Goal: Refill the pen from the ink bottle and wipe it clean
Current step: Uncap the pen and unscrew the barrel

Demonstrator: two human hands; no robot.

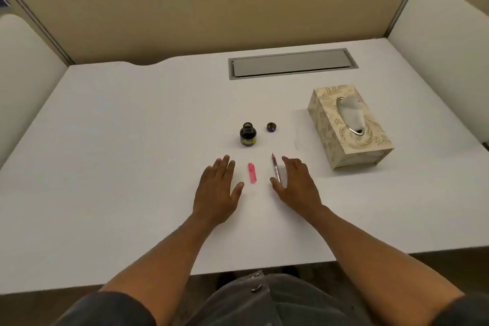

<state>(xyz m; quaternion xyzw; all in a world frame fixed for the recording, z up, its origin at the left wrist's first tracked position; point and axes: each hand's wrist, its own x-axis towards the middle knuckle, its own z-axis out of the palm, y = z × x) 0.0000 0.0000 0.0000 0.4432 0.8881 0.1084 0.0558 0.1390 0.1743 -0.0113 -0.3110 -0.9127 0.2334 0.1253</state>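
A small dark ink bottle [248, 134] stands open in the middle of the white desk, its cap [271, 127] lying apart to the right. Nearer me lies the pink pen cap [252, 172]. To its right lies the pen [275, 168], nib pointing away from me. My left hand [217, 191] rests flat on the desk left of the pink cap, fingers straight. My right hand [295, 184] rests flat just right of the pen, its thumb tip beside the pen's near end; it holds nothing.
A patterned tissue box [348, 127] with a tissue sticking out stands at the right. A grey cable-tray lid [291, 63] is set into the white desk [119, 140] at the back. Beige partition walls enclose the far side and both flanks.
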